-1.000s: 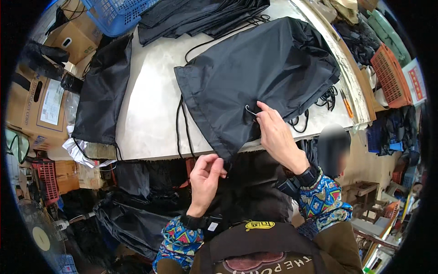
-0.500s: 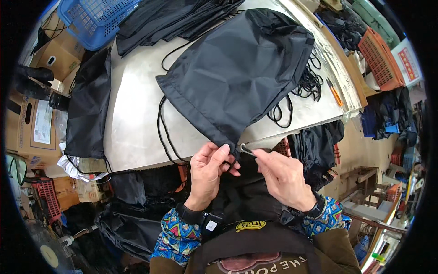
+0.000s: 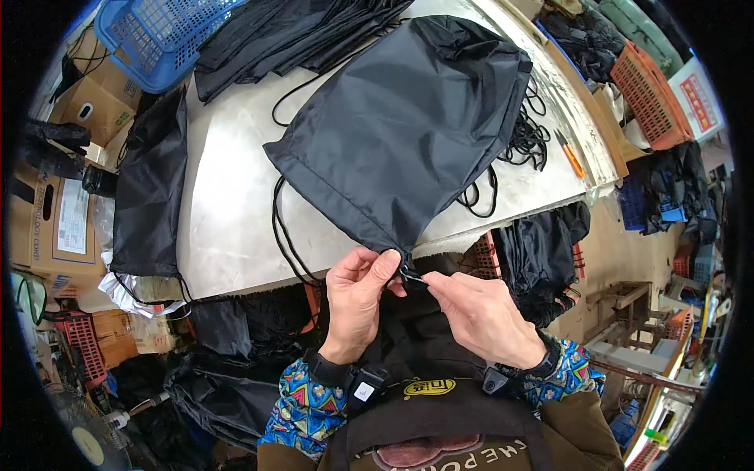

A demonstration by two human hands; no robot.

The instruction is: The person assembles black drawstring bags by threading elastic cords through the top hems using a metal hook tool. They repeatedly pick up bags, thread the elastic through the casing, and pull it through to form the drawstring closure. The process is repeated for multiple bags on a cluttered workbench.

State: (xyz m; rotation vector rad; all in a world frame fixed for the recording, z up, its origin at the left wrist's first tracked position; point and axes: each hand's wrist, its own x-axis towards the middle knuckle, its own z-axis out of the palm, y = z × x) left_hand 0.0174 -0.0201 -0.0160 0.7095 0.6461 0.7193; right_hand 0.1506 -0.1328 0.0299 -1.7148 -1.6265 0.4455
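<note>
A black drawstring bag (image 3: 408,125) lies across the pale worktop, its near corner hanging over the front edge. My left hand (image 3: 357,294) is closed, pinching that corner between thumb and fingers. Close to its right, my right hand (image 3: 487,314) is closed on a thin, shiny metal tool (image 3: 414,277), whose tip meets the bag's corner and the cord there. Most of the tool is hidden by the fingers. Black cord (image 3: 283,228) loops down from the bag's left side, and more cord (image 3: 528,145) is heaped by its right side.
Orange-handled snips (image 3: 572,157) lie at the worktop's (image 3: 228,188) right. Stacked black bags (image 3: 290,39) and a blue basket (image 3: 161,39) are at the back. Another black bag (image 3: 149,188) hangs at the left edge, near cardboard boxes (image 3: 67,212). Black bags (image 3: 542,243) fill a red basket below right.
My right hand has moved slightly left and down, bringing the metal tool lower at the bag's corner. The left hand still pinches the corner. The view has shifted slightly.
</note>
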